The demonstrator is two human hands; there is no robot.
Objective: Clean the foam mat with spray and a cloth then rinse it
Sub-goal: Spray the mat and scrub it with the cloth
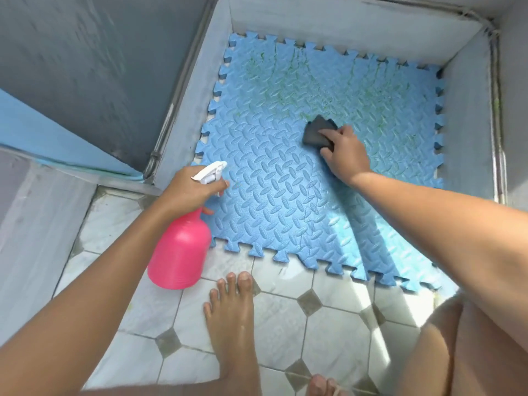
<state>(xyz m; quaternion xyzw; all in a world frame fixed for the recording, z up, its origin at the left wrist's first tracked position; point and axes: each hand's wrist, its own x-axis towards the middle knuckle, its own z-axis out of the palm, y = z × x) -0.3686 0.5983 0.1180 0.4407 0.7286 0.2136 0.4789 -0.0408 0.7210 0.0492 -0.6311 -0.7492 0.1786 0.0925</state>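
Our right hand [345, 155] grips a grey folded cloth [315, 132] on the blue foam puzzle mat [271, 178]; our left hand [188, 190] clasps a pink plastic spray bottle [180, 252], nozzle pointing over the mat.

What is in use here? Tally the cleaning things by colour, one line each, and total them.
Blue: 1, blue interlocking foam mat
Pink: 1, pink plastic spray bottle
Dark grey: 1, dark grey folded cloth
Total: 3

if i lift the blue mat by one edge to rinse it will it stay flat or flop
It would probably sag rather than stay flat: the mat looks like a thin foam sheet. Being foam, it is likely light for its size. The embossed pattern should give fingers some grip, even when wet.
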